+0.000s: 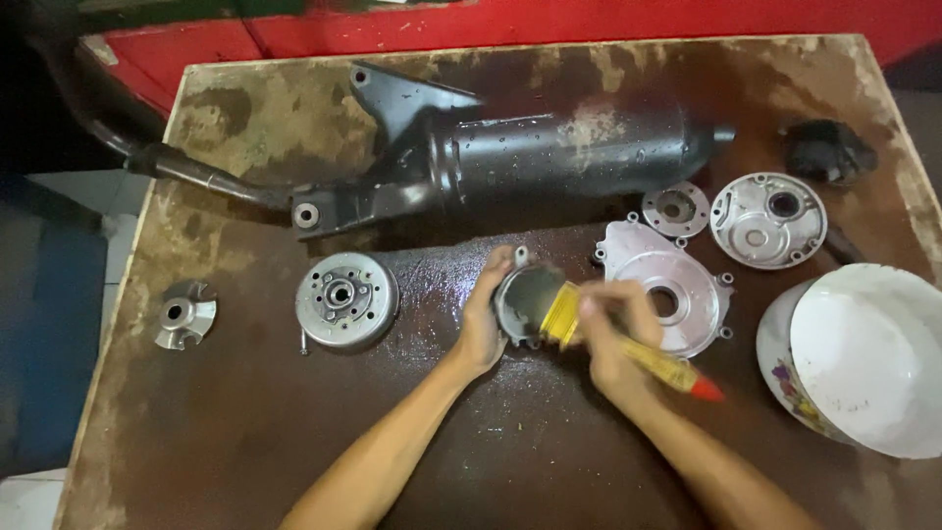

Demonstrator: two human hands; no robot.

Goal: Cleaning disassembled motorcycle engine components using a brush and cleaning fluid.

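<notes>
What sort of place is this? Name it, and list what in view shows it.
Probably a small motorcycle repair workshop. A black exhaust muffler lies on the stained, wet workbench, metal engine covers are laid out, and the left hand holds a round part while the right hand brushes it with a paintbrush.

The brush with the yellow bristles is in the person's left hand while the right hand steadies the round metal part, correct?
Not quite: the head view shows the brush in the right hand, while the left hand steadies the round metal part.

exhaust muffler (549, 157) behind flywheel (345, 299), fan piece (184, 314) far left, bowl (863, 358) right, all on table (245, 432)
</notes>
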